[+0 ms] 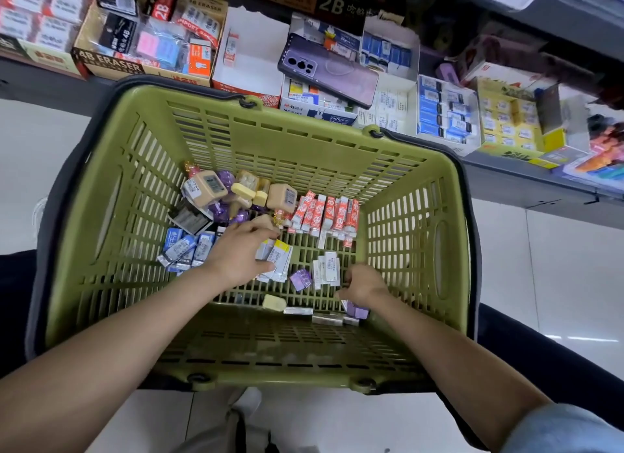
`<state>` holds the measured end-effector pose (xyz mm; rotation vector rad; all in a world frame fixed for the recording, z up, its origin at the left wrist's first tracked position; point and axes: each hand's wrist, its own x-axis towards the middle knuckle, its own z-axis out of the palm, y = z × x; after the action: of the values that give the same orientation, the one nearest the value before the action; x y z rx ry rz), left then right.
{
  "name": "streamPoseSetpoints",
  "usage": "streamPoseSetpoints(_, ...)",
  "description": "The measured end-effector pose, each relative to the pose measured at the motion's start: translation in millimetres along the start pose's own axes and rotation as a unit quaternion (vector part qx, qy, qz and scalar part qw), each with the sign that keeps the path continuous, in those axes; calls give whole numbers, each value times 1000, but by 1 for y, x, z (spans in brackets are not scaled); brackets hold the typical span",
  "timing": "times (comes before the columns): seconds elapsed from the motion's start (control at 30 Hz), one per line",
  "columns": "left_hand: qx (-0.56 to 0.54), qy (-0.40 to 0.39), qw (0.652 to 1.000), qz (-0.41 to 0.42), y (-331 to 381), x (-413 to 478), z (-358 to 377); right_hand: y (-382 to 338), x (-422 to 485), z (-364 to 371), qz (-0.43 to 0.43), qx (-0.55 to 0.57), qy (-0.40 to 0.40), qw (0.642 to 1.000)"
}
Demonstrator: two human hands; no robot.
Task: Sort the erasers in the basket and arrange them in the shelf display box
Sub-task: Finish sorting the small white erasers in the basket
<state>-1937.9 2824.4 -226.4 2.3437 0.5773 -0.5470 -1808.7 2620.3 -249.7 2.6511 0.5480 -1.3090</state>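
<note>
honestly the worry here is mixing. the basket (415, 189) floor is one loose jumble, so the left hand (241, 255), draped over the white-and-yellow erasers (282, 255) mid-frame, could scoop a stray kind along with them. can't tell if that grip has closed yet. the right hand (364, 283), lower right of centre, is curled knuckles-up and whatever its grip has is hidden. the phone (327, 69) lying across the shelf display boxes (251, 64) at the top could get knocked when stock goes up.

rough count:
- red-and-white erasers (326, 214): about nine
- blue erasers (187, 246): four or five
- tan blocks (206, 189): two
- pale yellow erasers (274, 303): three
- purple erasers (300, 278): too tangled to count
</note>
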Motion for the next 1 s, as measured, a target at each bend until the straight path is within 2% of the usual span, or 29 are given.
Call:
streamPoseSetpoints(0.07,-3,1,1000,1,-1,0,0,-4,-1,4,-1,-35,16,999)
streamPoseSetpoints(0.17,-11,6,1000,-2,-1,1,0,-4,-3,5,-5,-25,29,999)
streamPoseSetpoints(0.3,-11,14,1000,-1,0,-1,-1,2,-13,-4,21,107,45,993)
streamPoseSetpoints(0.4,1,71,997,21,7,-4,-7,2,-33,-32,3,226,81,971)
streamPoseSetpoints(0.47,-18,90,995,47,19,-8,-13,-3,-53,-53,-45,328,65,941)
streamPoseSetpoints(0.5,-55,71,994,62,27,-11,-14,-8,-63,-60,-73,388,41,918)
streamPoseSetpoints(0.57,-198,-19,977,71,43,-19,-15,-19,-75,-65,-115,501,-20,858)
streamPoseSetpoints(0.63,-318,-85,942,61,53,-27,-12,-27,-78,-63,-136,555,-66,818)
streamPoseSetpoints(0.7,-334,-71,939,49,54,-33,-7,-28,-75,-60,-138,576,-113,798)
streamPoseSetpoints(0.73,-331,-59,941,43,53,-35,-7,-26,-72,-56,-128,561,-136,806)
streamPoseSetpoints(0.77,-334,-52,941,36,51,-37,-8,-21,-66,-50,-118,508,-148,840)
streamPoseSetpoints(0.83,-366,-48,929,17,46,-40,-12,-10,-51,-33,-120,254,-144,949)
streamPoseSetpoints(0.87,-389,-51,920,5,43,-42,-15,-5,-42,-22,-122,122,-141,975)
streamPoseSetpoints(0.9,-409,-51,911,-4,40,-43,-19,-2,-36,-13,-119,28,-145,982)
streamPoseSetpoints(1.0,-454,-31,890,-25,31,-48,-28,-2,-26,5,-123,-105,-174,971)
